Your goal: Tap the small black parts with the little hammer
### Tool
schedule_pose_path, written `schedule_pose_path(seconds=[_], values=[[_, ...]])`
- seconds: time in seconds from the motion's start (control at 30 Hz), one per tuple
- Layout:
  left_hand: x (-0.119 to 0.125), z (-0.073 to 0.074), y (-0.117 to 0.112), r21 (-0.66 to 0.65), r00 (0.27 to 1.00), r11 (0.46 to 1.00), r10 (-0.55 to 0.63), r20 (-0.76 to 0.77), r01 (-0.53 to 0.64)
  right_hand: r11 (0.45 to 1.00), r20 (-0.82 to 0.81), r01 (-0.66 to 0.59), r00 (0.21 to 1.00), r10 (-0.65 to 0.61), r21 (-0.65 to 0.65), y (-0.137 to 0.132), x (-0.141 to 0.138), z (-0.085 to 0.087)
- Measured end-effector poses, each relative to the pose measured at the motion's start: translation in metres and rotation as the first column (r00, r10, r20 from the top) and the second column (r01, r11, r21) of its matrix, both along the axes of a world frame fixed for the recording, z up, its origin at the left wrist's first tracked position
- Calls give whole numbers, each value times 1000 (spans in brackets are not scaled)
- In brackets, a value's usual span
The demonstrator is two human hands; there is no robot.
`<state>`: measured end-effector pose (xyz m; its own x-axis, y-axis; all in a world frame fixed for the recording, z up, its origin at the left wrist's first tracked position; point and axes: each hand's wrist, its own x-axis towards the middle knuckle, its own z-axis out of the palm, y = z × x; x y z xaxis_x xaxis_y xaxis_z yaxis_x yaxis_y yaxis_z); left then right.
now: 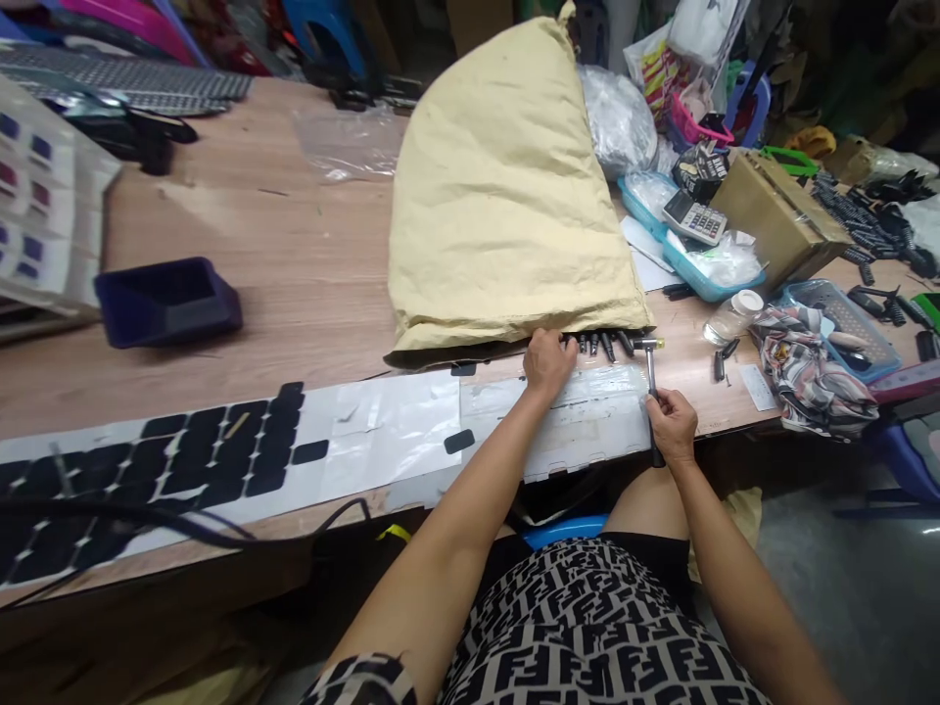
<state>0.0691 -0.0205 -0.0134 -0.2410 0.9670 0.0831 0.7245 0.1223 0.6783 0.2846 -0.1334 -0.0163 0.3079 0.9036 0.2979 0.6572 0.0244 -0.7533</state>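
My left hand (547,360) rests at the mouth of a large tan sack (499,186) lying on the wooden table, its fingers curled over small black parts (602,343) spilling from the opening. Whether it grips any of them is hidden. My right hand (672,423) is closed round the handle of a small metal hammer (650,377), whose head points toward the sack's edge. Both hands lie over a clear plastic sheet (587,406) at the table's front edge.
A long white strip with black adhesive pads (220,455) runs along the front left. A dark blue bin (167,299) sits left of the sack. Right: calculator (694,220), blue trays (705,274), cardboard box (778,215), patterned cloth (812,377), several black parts (867,230).
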Motion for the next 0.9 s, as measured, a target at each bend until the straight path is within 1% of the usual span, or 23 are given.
schedule_pose_path(seconds=[0.07, 0.13, 0.2, 0.27, 0.33, 0.4, 0.47, 0.53, 0.6, 0.7, 0.83, 0.9], values=[[5, -3, 10, -39, 998, 999, 14, -55, -16, 1000, -2, 0, 1000, 0, 6, -1, 0, 0], [5, -3, 7, -61, 997, 998, -9, -77, 4, 1000, 0, 0, 1000, 0, 8, -1, 0, -1], [-4, -1, -4, -61, 997, 998, -31, -73, 27, 1000, 0, 0, 1000, 0, 11, -1, 0, -1], [-18, -1, -22, -52, 995, 996, -73, -61, 70, 1000, 0, 0, 1000, 0, 16, -2, 0, -1], [-32, -2, -42, -30, 984, 985, -170, -56, 169, 1000, 3, 0, 1000, 0, 17, -1, 0, -1], [-43, -6, -59, 7, 957, 957, -288, -46, 288, 1000, 6, 0, 1000, 0, 17, 0, 0, -1], [-49, -12, -69, 50, 936, 935, -351, -20, 351, 1000, -1, -5, 1000, 5, 25, 0, 1, -1], [-50, -17, -72, 74, 930, 928, -367, 19, 364, 999, -4, -24, 1000, 24, 40, -2, 1, 2], [-49, -20, -70, 75, 927, 927, -371, 55, 367, 996, 30, -57, 998, 55, 66, -7, -1, 7], [-48, -19, -67, 69, 922, 924, -380, 80, 375, 983, 154, -150, 979, 133, 106, -18, -9, 18], [-47, -18, -66, 70, 926, 928, -370, 70, 365, 937, 314, -335, 904, 291, 95, -33, -24, 30], [-47, -19, -66, 75, 929, 930, -365, 66, 360, 920, 376, -381, 869, 321, 94, -37, -31, 32]])
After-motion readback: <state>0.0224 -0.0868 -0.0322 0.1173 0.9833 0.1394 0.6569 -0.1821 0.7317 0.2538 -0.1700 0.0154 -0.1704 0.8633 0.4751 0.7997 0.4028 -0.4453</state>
